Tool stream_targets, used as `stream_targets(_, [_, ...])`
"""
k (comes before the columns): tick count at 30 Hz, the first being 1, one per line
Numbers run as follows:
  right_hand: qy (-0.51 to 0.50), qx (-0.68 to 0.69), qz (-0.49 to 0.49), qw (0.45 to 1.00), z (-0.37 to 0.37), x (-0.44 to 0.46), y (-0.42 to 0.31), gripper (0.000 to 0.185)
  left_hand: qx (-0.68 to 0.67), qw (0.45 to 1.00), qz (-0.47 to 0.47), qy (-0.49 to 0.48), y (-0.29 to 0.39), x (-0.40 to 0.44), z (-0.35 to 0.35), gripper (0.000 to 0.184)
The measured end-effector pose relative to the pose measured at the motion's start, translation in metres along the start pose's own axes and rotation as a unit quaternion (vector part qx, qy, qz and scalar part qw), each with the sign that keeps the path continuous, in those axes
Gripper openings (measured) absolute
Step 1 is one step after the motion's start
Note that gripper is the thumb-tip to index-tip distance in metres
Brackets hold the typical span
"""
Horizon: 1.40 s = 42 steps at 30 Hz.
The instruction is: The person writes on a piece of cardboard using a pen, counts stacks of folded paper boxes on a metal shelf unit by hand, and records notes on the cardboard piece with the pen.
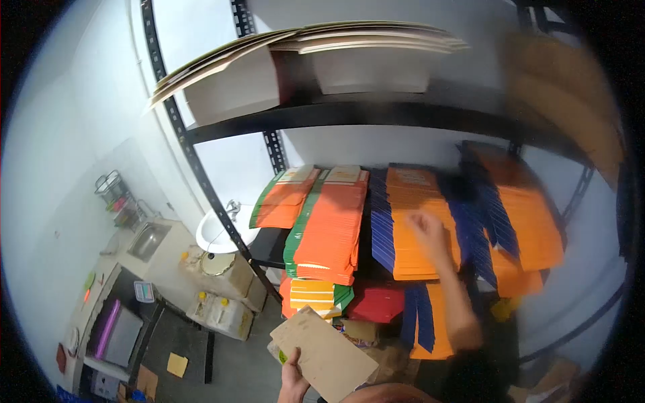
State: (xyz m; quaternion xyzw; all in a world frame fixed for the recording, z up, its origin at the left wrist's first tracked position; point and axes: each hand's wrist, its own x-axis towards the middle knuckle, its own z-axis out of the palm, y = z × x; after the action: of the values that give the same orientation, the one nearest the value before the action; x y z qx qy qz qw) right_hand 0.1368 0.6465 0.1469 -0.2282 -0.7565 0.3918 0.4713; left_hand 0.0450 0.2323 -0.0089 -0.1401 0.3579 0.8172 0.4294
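Note:
At the lower middle, my left hand (293, 377) grips the edge of a brown cardboard piece (327, 354), with the thumb on top. Something pale with a green patch shows behind its left edge. Blurred by motion, my right hand (428, 230) is over a stack of orange and blue striped packets (411, 258) on the shelf. Whether its fingers touch the stack or hold anything is unclear. To the left lie orange packets with green edges (329, 228). More orange and blue packets (527, 225) are piled on the right.
A black shelf beam (363, 114) crosses above the stacks, with cardboard sheets (376, 33) on top. Lower down are yellow striped packets (312, 294) and a red stack (376, 304). At left stand a white basin (209, 234), plastic jerrycans (225, 314) and a metal sink (149, 240).

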Motion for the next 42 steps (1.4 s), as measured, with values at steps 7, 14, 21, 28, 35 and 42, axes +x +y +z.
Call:
stream_targets(7, [-0.249, 0.062, 0.089, 0.962, 0.033, -0.161, -0.051, 0.021, 0.079, 0.995, -0.046, -0.049, 0.002, -0.018, 0.030, 0.047])
stream_targets(14, [-0.132, 0.018, -0.006, 0.991, 0.030, -0.133, -0.150, 0.034, 0.096, 0.991, -0.065, -0.072, 0.041, -0.028, 0.022, 0.048])
stream_targets(21, [0.218, -0.402, -0.255, 0.852, 0.097, 0.052, -0.306, 0.077, 0.035, 0.993, -0.062, -0.090, 0.112, -0.052, -0.077, 0.048])
stream_targets(28, [0.158, -0.416, -0.227, 0.866, 0.134, 0.283, -0.259, 0.099, -0.092, 0.993, 0.060, -0.040, 0.182, -0.101, -0.222, 0.050])
stream_targets(35, [0.178, -0.542, -0.007, 0.821, 0.147, 0.274, -0.279, 0.110, -0.162, 0.974, 0.146, 0.056, 0.208, -0.158, -0.328, 0.049])
stream_targets(42, [0.128, -0.510, 0.001, 0.851, 0.148, 0.185, -0.348, 0.079, -0.159, 0.978, 0.135, 0.002, 0.222, -0.138, -0.299, 0.048])
